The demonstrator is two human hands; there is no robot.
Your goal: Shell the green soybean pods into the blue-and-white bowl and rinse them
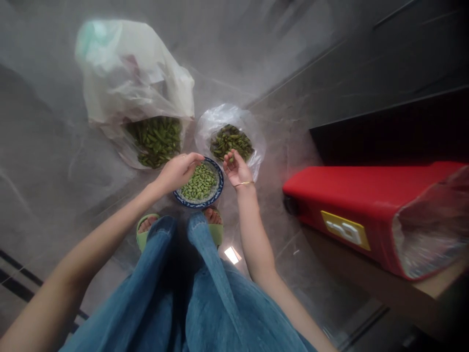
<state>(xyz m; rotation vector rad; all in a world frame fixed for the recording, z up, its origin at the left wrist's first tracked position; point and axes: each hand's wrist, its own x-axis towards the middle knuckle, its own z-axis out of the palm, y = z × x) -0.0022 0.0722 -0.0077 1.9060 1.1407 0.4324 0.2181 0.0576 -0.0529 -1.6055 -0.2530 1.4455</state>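
Note:
A blue-patterned bowl (219, 192) on the floor holds shelled green beans (200, 183). My left hand (179, 171) is over the bowl's left side, its fingers pressed together and pointing right; anything inside them is hidden. Just right of the bowl, my right hand (238, 171) is palm up with curled fingers. A small green bean pod (231, 159) shows partly between its thumb and fingers. Behind that hand lie brownish-green pods (230, 139) in a clear plastic bag (205, 127). Fuller green pods (161, 139) fill the mouth of a large white plastic bag (135, 88), left of it.
A red bin (351, 195) with a yellow label and a plastic liner lies on its side at the right. My feet in green slippers (217, 233) are close to the bowl, on a grey tiled floor (54, 161). A dark panel (388, 132) runs along the right.

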